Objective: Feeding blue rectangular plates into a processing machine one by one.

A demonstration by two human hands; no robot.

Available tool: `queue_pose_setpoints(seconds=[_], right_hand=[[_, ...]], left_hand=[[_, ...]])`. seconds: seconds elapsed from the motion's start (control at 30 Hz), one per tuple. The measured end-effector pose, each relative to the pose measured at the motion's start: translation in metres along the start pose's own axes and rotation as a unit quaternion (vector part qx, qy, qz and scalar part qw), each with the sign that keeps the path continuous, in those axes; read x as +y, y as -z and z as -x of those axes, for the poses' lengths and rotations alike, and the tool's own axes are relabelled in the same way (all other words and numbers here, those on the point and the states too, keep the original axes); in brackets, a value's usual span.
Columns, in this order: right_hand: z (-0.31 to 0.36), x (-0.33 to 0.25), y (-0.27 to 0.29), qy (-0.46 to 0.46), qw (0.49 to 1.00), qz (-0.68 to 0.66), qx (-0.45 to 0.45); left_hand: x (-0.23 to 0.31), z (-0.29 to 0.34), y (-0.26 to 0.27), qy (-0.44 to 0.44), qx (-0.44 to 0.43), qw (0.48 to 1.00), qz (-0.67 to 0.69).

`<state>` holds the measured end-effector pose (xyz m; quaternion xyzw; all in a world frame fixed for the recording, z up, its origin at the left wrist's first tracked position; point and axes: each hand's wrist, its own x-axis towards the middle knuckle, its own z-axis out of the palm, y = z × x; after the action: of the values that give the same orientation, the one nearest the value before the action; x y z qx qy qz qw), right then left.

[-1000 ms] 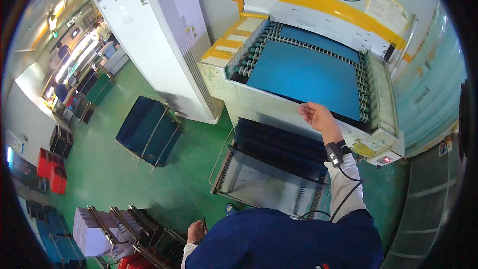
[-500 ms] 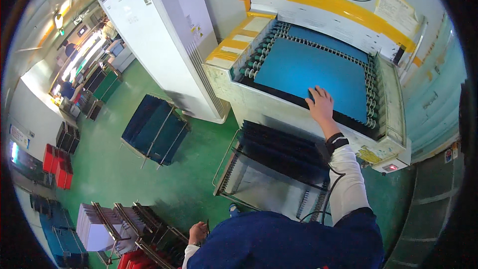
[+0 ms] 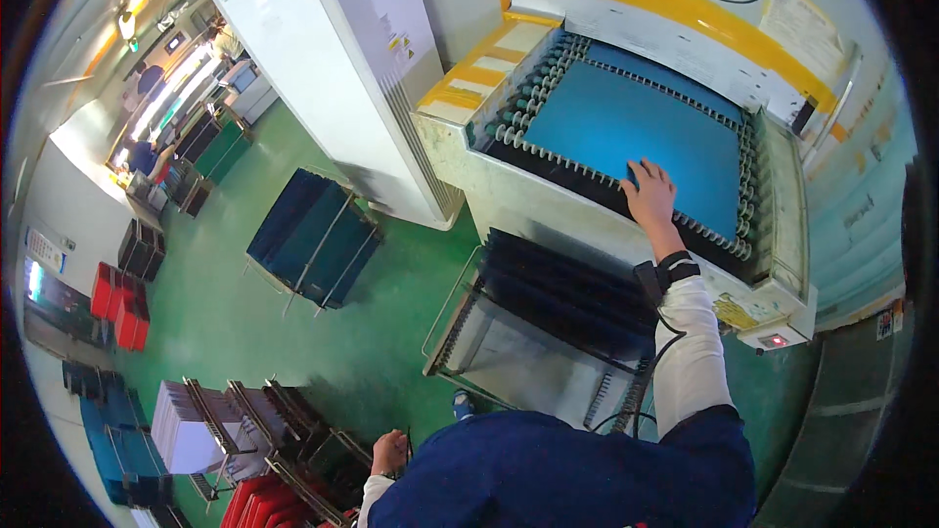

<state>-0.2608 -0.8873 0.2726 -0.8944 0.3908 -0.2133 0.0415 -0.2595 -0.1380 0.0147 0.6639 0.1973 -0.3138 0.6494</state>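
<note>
A flat blue panel (image 3: pixel 636 127) lies on the rollers of a conveyor machine (image 3: pixel 577 203). My right hand (image 3: pixel 650 198) is over the panel's near edge, fingers spread and palm down; its fingertips appear to touch the panel. A dark band with a cable circles the right wrist. Low in the view, beside my body, my left hand (image 3: pixel 389 452) is partly visible with its fingers curled. A thin dark piece shows by those fingers, but whatever they hold cannot be made out. Below the machine, a wire rack (image 3: pixel 460 323) holds several dark panels (image 3: pixel 558 284) standing on edge.
Another rack of dark blue panels (image 3: pixel 313 240) stands on the green floor (image 3: pixel 391 332). A tall white cabinet unit (image 3: pixel 313 59) is beside the machine. Lower left are racks of pale panels (image 3: pixel 191 425) and red pieces (image 3: pixel 264 504). Red bins (image 3: pixel 122 308) line the left wall.
The blue panel has slid farther into the machine, baring a row of rollers along its near edge. My right hand stays by that edge. The whole view has shifted slightly.
</note>
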Motion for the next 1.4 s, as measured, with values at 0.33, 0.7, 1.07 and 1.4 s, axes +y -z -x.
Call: queue_pose_setpoints(seconds=[0.33, 0.7, 1.07, 1.4], right_hand=[[-0.006, 0.0, 0.003, 0.009, 1.0, 0.007, -0.016], [0.151, -0.102, 0.033, 0.119, 0.919, -0.356, -0.117], [0.273, -0.112, 0.008, 0.152, 0.933, -0.253, -0.205], [0.299, -0.123, 0.008, 0.221, 0.945, -0.154, -0.186]], left_hand=[[-0.013, -0.024, 0.029, 0.035, -0.035, 0.999, -0.003], [-0.01, -0.023, 0.017, 0.102, -0.049, 0.989, 0.1], [0.03, -0.038, -0.001, 0.093, -0.027, 0.99, 0.098], [0.032, -0.048, 0.013, 0.137, -0.05, 0.979, 0.144]])
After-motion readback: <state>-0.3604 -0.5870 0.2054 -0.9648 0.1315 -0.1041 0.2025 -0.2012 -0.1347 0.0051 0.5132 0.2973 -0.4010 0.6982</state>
